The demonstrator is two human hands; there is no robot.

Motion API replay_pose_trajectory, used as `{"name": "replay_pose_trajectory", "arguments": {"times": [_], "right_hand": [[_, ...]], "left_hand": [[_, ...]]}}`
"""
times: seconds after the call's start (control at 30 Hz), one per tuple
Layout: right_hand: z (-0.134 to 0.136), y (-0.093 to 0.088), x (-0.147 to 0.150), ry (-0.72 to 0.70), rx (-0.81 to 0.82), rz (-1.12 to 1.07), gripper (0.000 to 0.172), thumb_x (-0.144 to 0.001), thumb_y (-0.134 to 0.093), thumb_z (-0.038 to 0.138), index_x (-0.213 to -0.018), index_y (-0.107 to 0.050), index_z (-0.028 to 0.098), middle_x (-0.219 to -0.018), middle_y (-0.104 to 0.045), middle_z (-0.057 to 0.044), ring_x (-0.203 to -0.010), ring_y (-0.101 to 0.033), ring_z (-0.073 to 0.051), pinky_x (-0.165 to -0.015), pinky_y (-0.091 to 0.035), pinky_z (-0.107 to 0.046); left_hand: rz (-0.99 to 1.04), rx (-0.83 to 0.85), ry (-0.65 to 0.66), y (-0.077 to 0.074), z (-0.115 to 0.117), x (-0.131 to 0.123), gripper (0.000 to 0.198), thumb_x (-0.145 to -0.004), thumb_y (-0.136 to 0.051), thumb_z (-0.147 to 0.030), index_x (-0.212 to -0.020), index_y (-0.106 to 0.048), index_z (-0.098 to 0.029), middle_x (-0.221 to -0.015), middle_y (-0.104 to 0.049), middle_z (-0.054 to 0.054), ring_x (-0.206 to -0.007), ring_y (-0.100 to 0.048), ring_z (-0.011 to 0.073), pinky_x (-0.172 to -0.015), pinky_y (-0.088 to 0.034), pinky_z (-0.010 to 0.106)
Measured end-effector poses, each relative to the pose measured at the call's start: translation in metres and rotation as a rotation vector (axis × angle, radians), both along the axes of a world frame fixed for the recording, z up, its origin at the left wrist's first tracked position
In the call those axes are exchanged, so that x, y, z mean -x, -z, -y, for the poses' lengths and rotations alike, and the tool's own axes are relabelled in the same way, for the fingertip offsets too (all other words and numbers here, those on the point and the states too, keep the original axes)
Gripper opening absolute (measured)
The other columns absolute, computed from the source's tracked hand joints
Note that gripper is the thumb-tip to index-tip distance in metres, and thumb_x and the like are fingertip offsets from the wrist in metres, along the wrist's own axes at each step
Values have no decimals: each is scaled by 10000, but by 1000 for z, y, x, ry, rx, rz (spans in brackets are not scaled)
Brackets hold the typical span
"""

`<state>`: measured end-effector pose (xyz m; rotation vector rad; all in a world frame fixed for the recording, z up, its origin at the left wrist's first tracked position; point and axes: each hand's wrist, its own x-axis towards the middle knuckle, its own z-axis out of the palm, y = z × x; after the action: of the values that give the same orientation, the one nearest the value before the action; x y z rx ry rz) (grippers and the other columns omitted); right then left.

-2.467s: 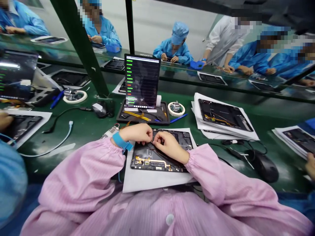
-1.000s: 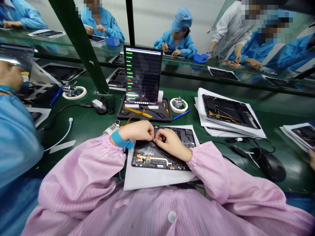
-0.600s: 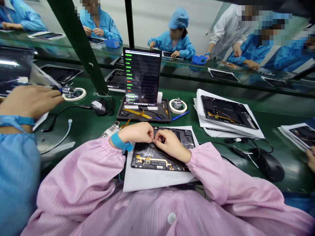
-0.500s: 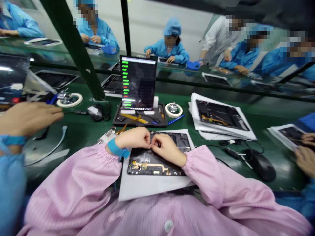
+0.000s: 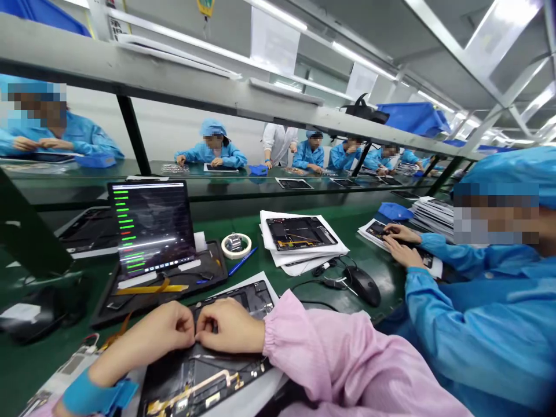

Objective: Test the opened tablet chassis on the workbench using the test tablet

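Note:
An opened tablet housing (image 5: 195,373) with orange flex cables lies on white paper in front of me. Over its middle, my left hand (image 5: 163,330) is closed in a pinch, wearing a blue wrist strap (image 5: 93,392). My right hand (image 5: 230,325) also pinches, its fingertips nearly touching the left ones. Whatever is between the fingers is too small or hidden to make out. Beside my left forearm is a pale metal-cased part (image 5: 65,373) with an orange flex cable.
Behind my hands a lit screen (image 5: 152,231) stands in a black tray (image 5: 102,307). A tape roll (image 5: 236,246), a blue pen (image 5: 242,261), another tablet housing (image 5: 299,233) on papers and a black mouse (image 5: 364,285) lie around. At right, a co-worker in blue (image 5: 469,301) handles a tablet.
The view has swung right and upward, bringing the shelf, ceiling lights and right-hand co-worker into sight. Both my hands stay pinched close together over the tablet housing.

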<state>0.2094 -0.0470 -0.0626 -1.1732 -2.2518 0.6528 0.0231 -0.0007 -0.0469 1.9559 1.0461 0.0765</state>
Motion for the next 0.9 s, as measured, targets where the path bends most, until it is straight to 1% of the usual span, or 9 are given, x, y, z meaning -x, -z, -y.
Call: {"name": "replay_pose_trajectory", "arguments": {"times": [0.17, 0.3, 0.4, 0.5, 0.63, 0.77, 0.9], "right_hand": [[0, 1, -1, 3, -21, -29, 39, -740, -657, 194, -751, -620, 203, -666, -609, 67, -634, -563, -89, -661, -382, -177], [-1, 4, -1, 9, -33, -15, 46, -735, -662, 194, -760, -625, 203, -668, -610, 65, -638, -560, -91, -664, -381, -178], [-2, 6, -2, 2, -37, -10, 39, -740, -658, 190, -764, -629, 202, -672, -610, 62, -637, -556, -92, -666, -383, -179], [-3, 6, -2, 6, -48, -6, 38, -741, -660, 190, -768, -635, 198, -674, -614, 55, -634, -556, -97, -670, -390, -183], [-3, 4, -2, 9, -36, 23, 32, -754, -657, 193, -785, -650, 191, -692, -627, 40, -643, -564, -107, -677, -404, -191], [-3, 3, -2, 4, -29, 17, 38, -755, -665, 196, -791, -655, 186, -679, -616, 42, -639, -566, -105, -651, -405, -184], [-3, 2, -2, 7, -21, 5, 38, -753, -667, 188, -789, -654, 189, -670, -611, 47, -630, -565, -102, -642, -406, -181]], "left_hand": [[-13, 77, -19, -5, 3, -3, 123, -594, -524, -267, -602, -567, -152, -529, -541, -21, -499, -457, 116, -470, -318, 217], [-52, 126, -36, -8, 7, -6, 113, -595, -519, -280, -621, -519, -170, -521, -521, -31, -475, -466, 119, -444, -339, 215], [-56, 140, -1, -11, 10, -7, 133, -622, -511, -299, -603, -510, -167, -511, -520, -26, -465, -474, 119, -445, -342, 217], [-36, 138, 29, -12, 12, -6, 201, -659, -525, -353, -597, -497, -164, -521, -528, -18, -474, -490, 122, -452, -345, 217], [-30, 140, 53, -9, 11, -5, 276, -708, -500, -420, -643, -537, -154, -561, -569, 6, -477, -497, 122, -451, -345, 218], [-60, 164, 23, -6, 10, -6, 283, -702, -449, -394, -635, -567, -146, -528, -555, 12, -434, -461, 115, -425, -319, 219], [-79, 143, 4, -8, 11, -8, 245, -690, -446, -358, -604, -550, -154, -513, -551, 10, -417, -454, 110, -420, -305, 214]]}}
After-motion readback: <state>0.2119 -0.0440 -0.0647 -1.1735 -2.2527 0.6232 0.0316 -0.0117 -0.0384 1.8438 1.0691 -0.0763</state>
